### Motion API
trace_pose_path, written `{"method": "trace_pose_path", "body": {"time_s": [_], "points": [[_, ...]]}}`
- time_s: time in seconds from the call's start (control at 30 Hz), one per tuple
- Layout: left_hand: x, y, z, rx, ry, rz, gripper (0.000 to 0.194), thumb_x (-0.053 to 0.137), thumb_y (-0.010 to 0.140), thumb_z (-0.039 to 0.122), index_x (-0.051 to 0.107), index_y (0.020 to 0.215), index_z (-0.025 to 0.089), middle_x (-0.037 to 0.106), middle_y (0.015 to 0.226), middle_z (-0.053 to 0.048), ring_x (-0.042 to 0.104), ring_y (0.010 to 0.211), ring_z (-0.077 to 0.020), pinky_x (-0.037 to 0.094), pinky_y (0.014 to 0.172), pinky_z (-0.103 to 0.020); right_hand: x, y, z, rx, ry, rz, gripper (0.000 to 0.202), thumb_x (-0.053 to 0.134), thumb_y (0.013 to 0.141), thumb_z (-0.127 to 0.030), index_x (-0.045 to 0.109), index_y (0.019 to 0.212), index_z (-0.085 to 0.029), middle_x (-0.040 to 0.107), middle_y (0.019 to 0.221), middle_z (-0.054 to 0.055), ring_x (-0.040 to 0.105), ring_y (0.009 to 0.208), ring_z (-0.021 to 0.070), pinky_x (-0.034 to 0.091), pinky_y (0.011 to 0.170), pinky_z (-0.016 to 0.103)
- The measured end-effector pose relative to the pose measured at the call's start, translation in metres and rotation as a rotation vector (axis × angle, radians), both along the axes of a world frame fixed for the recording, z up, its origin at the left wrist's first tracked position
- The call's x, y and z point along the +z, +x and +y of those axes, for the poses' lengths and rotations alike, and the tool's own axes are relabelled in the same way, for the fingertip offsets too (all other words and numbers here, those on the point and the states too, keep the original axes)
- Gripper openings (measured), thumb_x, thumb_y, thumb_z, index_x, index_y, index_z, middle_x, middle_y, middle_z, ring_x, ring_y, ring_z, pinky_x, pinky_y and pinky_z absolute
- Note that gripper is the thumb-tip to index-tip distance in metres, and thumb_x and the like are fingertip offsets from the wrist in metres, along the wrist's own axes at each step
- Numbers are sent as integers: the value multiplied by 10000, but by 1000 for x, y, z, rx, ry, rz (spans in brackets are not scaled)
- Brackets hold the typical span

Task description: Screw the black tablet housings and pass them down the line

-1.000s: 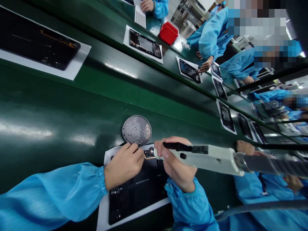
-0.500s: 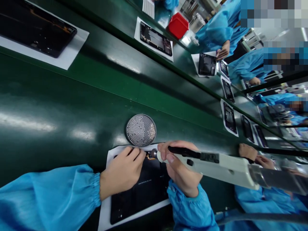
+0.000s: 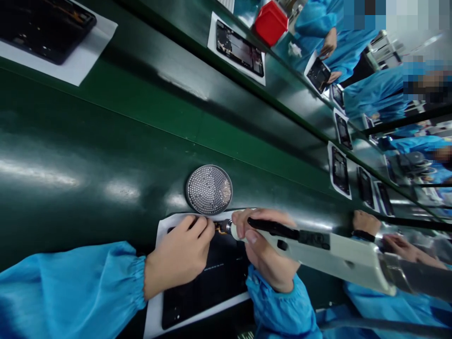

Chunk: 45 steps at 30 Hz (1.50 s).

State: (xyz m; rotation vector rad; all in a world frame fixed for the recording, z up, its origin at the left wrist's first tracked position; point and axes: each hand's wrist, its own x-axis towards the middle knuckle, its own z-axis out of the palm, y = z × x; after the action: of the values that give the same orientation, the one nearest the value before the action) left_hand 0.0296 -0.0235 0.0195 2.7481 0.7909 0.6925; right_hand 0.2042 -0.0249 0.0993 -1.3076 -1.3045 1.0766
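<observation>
A black tablet-like device (image 3: 208, 287) lies on a white sheet (image 3: 153, 310) in front of me. My right hand (image 3: 266, 245) is wrapped round a pale electric screwdriver (image 3: 335, 256), its metal tip pointing left at the device's upper edge, beside a small orange flex strip (image 3: 221, 229). Fingers bent together, my left hand (image 3: 181, 249) rests on the upper left part of the device, close to the tool tip; whatever its fingertips hold is hidden. Just above the sheet sits a round perforated dish (image 3: 209, 189) with tiny screws in it.
Another device (image 3: 45, 28) lies on white paper at the upper left. Across the green bench (image 3: 106, 136), more devices (image 3: 240, 47) line a raised strip beside a red bin (image 3: 271, 22). People in blue sleeves work at the right; a co-worker's hands (image 3: 367, 225) are near the screwdriver's rear.
The view has shifted slightly. The screwdriver's rear end sits a little lower and further right. Across the bench, a co-worker's hands now hold a device tilted. My hands keep nearly the same places.
</observation>
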Motion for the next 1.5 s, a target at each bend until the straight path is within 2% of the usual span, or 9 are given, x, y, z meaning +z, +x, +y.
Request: {"method": "trace_pose_path", "body": {"time_s": [0.27,0.6,0.83,0.97,1.13,1.27,1.37,1.5], "points": [[2,0,-1,16,6,-17,260,528,900,128,763,989,61,694,1117,-180,610,944,-302,452,800,-412,-4,1,1,17,-8,-28,230,691,873,-177,685,1083,-270,695,846,16,671,688,168,567,672,369],[0,1,-2,11,13,-33,282,499,924,128,749,1017,36,692,1134,-205,637,969,-319,457,835,-435,-7,1,0,42,-15,-42,250,664,878,-148,669,1099,-264,669,812,5,664,701,166,567,687,374],[-1,-3,-5,27,70,-50,330,463,949,118,707,1123,-21,703,1148,-235,661,1003,-350,448,894,-471,-10,-5,2,61,34,7,253,654,855,-101,651,1059,-249,649,770,-4,670,753,182,573,714,392],[-4,-5,-7,10,56,-45,360,449,972,153,678,1198,-9,705,1155,-218,654,1022,-356,453,892,-481,-14,-4,1,63,85,-23,242,658,850,-117,655,1052,-250,645,735,-13,664,711,177,573,706,399],[-6,-5,-6,-15,-6,-48,378,433,976,174,662,1238,26,695,1174,-194,637,1029,-346,457,873,-473,-1,-4,7,12,129,-27,264,666,849,-134,685,1085,-251,656,731,-10,651,661,167,574,682,396],[-6,-6,-6,-25,-29,-36,394,452,963,177,648,1268,21,678,1214,-196,617,1048,-346,447,882,-473,9,-10,20,-59,180,-1,255,681,840,-134,694,1066,-251,643,703,-26,646,653,163,585,745,428],[-5,-6,-7,-21,-61,-30,397,460,957,185,651,1264,21,669,1235,-192,605,1057,-337,435,899,-471,4,-12,27,-96,155,-57,252,695,832,-139,686,1050,-264,619,696,-41,655,673,163,582,763,415],[-2,-3,-8,-2,-67,-14,395,448,960,187,653,1256,23,662,1244,-189,599,1054,-325,425,895,-461,-6,-12,30,-70,115,-90,272,668,849,-121,661,1068,-283,618,723,-47,664,708,157,569,766,383]]}}
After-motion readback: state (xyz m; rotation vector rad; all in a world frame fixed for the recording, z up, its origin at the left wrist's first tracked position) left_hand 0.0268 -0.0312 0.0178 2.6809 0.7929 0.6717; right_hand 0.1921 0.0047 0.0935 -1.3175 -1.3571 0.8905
